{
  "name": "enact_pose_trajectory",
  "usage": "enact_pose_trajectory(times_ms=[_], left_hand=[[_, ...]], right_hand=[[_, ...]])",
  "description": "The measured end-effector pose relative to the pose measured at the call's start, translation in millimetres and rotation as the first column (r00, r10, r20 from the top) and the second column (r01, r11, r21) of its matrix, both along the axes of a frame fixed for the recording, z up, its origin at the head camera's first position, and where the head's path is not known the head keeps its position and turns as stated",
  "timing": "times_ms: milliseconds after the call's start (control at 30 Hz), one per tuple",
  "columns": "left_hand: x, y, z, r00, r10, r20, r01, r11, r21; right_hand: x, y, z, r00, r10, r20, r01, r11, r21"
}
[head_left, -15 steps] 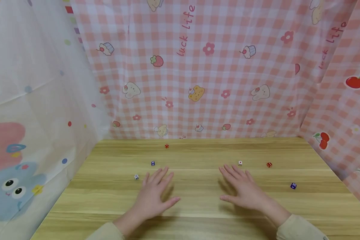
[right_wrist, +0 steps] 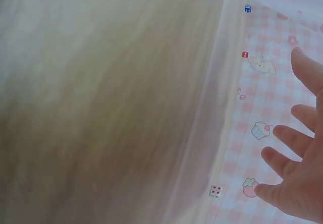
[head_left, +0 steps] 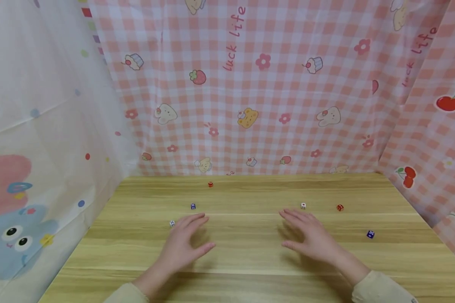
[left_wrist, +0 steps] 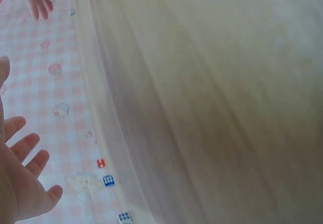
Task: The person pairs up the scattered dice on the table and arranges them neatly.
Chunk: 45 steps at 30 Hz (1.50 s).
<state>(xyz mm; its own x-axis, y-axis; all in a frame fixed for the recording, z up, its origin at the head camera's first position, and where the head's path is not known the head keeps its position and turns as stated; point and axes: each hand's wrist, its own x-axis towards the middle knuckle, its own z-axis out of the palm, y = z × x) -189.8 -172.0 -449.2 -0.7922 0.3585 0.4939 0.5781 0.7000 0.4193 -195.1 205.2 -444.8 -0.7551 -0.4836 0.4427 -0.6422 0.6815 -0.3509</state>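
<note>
We see two hands over a wooden bench, with six small dice on it. The left hand has its fingers loosely bent and its thumb held well apart from them; it has hold of nothing. Just beside its fingers, on the outer side, lies a white die. A little farther back we find a blue die, and beyond that, near the back edge, a red die; the three run in a slanting line away from us.

The right hand mirrors the left, thumb apart, fingers gently bent and nothing in its hold. Nearest its fingertips, just beyond them, we see a second white die. A second red die sits to the right of that, and a second blue die lies farther right and closer to us, well apart from the hand.

A soft shadow falls on the wood under each hand, and a wide gap of bench lies between the two thumbs. We notice pale sleeves at both wrists, and behind the bench a pink checked cloth with cupcakes, flowers and animals.
</note>
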Motion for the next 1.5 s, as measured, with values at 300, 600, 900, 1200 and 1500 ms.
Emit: enact_pose_trajectory(times_ms=[300,600,900,1200,1500], left_hand=[[-3.5,-16,1.3,0.996,0.012,0.085,-0.026,0.987,0.157],[-4.9,-27,4.4,0.965,0.046,0.257,-0.117,0.956,0.269],[-14.6,-41,-0.5,0.941,0.067,0.332,-0.172,0.939,0.298],[-25.3,-60,-1.3,0.919,0.079,0.386,-0.215,0.922,0.322],[-35.3,-80,-6.6,0.904,0.1,0.417,-0.245,0.918,0.312]], right_hand=[[-4.8,7,-2.4,0.999,-0.002,0.05,0.006,0.997,-0.074],[-9.0,13,-2.8,0.994,0.009,0.11,0.007,0.99,-0.143],[-11.4,20,-3.1,0.986,-0.006,0.167,0.036,0.984,-0.176],[-13.7,29,0.2,0.962,-0.037,0.27,0.093,0.976,-0.198],[-16.6,37,3.9,0.953,-0.037,0.299,0.119,0.958,-0.262]])
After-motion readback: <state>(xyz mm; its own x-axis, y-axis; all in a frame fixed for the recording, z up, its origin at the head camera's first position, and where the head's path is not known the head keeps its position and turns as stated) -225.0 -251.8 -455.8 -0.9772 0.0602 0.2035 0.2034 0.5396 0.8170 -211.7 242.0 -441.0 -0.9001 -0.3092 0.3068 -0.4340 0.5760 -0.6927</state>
